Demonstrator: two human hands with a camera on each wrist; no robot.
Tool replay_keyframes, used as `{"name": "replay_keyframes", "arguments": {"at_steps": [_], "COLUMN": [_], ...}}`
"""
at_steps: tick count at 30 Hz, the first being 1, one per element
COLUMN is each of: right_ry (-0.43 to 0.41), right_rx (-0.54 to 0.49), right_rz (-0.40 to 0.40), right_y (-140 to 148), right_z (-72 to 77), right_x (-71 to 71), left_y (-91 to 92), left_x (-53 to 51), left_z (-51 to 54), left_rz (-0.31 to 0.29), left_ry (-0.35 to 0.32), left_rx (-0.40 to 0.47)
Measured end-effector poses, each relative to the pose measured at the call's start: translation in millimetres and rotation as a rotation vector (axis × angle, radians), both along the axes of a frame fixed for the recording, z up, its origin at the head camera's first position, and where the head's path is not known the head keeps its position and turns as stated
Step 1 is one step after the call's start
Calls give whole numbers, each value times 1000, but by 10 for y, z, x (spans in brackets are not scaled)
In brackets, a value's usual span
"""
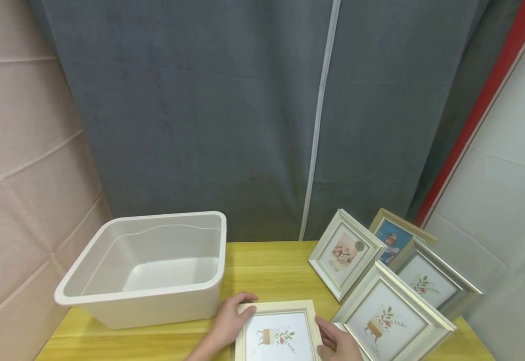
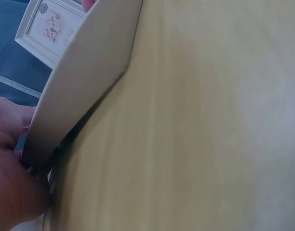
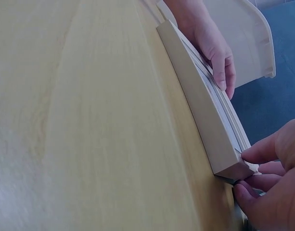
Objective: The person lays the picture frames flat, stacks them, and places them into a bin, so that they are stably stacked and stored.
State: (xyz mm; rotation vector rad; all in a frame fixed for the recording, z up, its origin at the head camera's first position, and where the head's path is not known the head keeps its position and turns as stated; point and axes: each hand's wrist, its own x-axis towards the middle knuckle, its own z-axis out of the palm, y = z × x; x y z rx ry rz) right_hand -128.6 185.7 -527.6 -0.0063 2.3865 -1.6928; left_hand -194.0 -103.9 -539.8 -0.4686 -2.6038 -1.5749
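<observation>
Both hands hold a cream picture frame [image 1: 275, 306] with a plant print [image 1: 278, 337], face up low over the wooden table. My left hand [image 1: 228, 323] grips its left edge, thumb on the front. In the left wrist view that hand [image 2: 12, 166] pinches the edge of the frame [image 2: 84, 77]. On the opposite edge, my right hand [image 1: 341, 343] pinches the frame at its side; the right wrist view shows that hand [image 3: 277, 173] with thumb and fingers at a corner. Just right of it leans another cream frame [image 1: 390, 326] with a similar print.
A white plastic tub [image 1: 150, 301] stands on the table [image 1: 262, 265] at the left, nothing visible inside. More standing frames cluster at the right: one with a flower print [image 1: 343, 253], a gold one with a photo [image 1: 393, 235], a silver one [image 1: 434, 281]. Behind hangs a grey curtain [image 1: 199, 125].
</observation>
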Motion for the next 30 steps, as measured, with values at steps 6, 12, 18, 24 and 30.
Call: {"name": "replay_keyframes", "arguments": {"at_steps": [6, 12, 18, 24, 30], "right_ry": [-11, -63, -66, -72, -91], "right_rx": [-19, -12, -31, -40, -60], "right_rz": [33, 7, 64, 131, 164], "right_y": [16, -9, -2, 30, 55], "right_z": [-17, -53, -82, -61, -34], "right_x": [-3, -19, -20, -25, -21], "left_y": [5, -1, -14, -4, 9], "left_x": [-17, -33, -42, -38, -31], "left_z": [-21, -43, -47, -38, -39], "left_rz": [13, 26, 33, 42, 46], "left_ry": [-4, 0, 23, 10, 5], "left_rx": [-2, 0, -19, -27, -22]}}
